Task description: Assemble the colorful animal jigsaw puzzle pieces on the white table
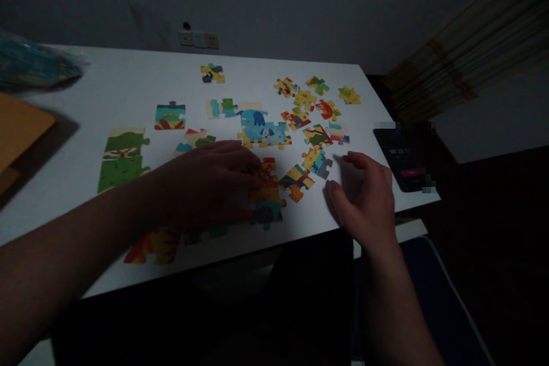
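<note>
My left hand [214,180] reaches across the table with fingers stretched and thumb apart. Its fingertips rest on or just over a column of joined orange and teal puzzle pieces [268,194]; exact contact is hard to tell in the dim light. My right hand [366,194] hovers open at the table's right side, with a gap between thumb and fingers and nothing in it. Closest to it are a yellow-grey puzzle piece [318,162] and a spotted-animal piece [297,181]. Beyond the left hand lies a joined blue elephant section [257,128]. My left forearm partly covers green tree pieces [122,160].
Several loose puzzle pieces [304,99] cluster at the back right of the white table [141,80]. A crocodile piece [170,116] lies left of centre. A phone [401,157] lies at the right edge. An orange sheet or box [23,126] and a plastic bag [38,63] occupy the left.
</note>
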### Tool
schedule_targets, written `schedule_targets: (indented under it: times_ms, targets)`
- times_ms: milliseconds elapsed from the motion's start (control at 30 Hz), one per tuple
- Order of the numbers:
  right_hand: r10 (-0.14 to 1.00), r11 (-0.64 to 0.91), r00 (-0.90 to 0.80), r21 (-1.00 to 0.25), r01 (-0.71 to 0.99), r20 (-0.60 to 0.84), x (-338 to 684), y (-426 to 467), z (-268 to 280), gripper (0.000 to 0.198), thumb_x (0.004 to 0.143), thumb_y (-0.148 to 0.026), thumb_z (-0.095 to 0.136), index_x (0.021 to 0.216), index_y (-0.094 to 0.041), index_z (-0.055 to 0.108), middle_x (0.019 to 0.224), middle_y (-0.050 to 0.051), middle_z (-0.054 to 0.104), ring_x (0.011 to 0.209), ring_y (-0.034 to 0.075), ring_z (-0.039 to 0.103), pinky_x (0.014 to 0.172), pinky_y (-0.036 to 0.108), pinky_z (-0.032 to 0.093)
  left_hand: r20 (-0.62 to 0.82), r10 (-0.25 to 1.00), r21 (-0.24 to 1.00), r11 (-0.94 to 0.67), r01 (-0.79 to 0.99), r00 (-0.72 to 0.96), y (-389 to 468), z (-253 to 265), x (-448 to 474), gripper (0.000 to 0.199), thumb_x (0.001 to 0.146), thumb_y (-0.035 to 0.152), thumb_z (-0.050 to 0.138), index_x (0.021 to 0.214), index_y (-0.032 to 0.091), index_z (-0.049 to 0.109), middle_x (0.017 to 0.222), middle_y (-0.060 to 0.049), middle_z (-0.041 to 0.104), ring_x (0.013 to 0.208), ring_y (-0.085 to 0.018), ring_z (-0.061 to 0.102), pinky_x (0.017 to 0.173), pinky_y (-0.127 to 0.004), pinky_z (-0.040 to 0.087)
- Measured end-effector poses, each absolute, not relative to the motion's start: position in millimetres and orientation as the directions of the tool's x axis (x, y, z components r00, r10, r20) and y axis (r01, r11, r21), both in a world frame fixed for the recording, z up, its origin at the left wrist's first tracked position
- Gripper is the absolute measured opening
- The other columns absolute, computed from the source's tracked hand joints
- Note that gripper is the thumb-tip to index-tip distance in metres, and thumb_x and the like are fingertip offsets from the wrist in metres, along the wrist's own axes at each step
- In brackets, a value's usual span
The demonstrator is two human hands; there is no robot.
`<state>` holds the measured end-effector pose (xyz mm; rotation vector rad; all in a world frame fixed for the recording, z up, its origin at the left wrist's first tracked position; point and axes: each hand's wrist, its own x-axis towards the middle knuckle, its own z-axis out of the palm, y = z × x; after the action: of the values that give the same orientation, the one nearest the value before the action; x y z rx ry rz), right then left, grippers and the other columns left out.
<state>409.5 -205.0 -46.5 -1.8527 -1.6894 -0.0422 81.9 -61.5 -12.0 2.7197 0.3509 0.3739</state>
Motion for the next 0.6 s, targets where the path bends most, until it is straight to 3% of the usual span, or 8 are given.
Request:
schedule_targets:
  times_ms: [200,400,600]
  targets:
    - [0.94,0.007,0.13,-0.399,0.917,0.317,411,-200,-46,0.067,0.101,-0.052,0.076,0.16,-0.023,0.061,0.151,0.019,0.071,0.14,0.044,0.059,0.116,0.069,0.051,0.224,0.255,0.312,-0.933,0.179,0.941,-68,-7,86,0.029,0.093,0.034,0.091,0.121,0.029,0.085,0.14,-0.01,0.079,0.131,-0.034,0.073,0.12,-0.052,0.057]
    - [0.932,0.006,0.14,-0.401,0.916,0.334,411,-198,-45,0.05,0.104,-0.046,0.072,0.149,-0.024,0.069,0.142,0.017,0.076,0.135,0.042,0.063,0.112,0.065,0.053,0.222,0.235,0.261,-0.949,0.174,0.946,-74,-6,92,0.031,0.097,0.036,0.086,0.127,0.026,0.082,0.141,-0.013,0.077,0.128,-0.035,0.075,0.118,-0.053,0.059]
    - [0.919,0.018,0.144,-0.404,0.915,0.367,412,-197,-48,0.041,0.105,-0.044,0.071,0.14,-0.022,0.073,0.136,0.016,0.078,0.129,0.04,0.065,0.11,0.062,0.054,0.163,0.247,0.31,-0.932,0.188,0.955,-74,-8,88,0.036,0.1,0.036,0.082,0.135,0.028,0.078,0.151,-0.013,0.073,0.137,-0.034,0.071,0.119,-0.053,0.059]
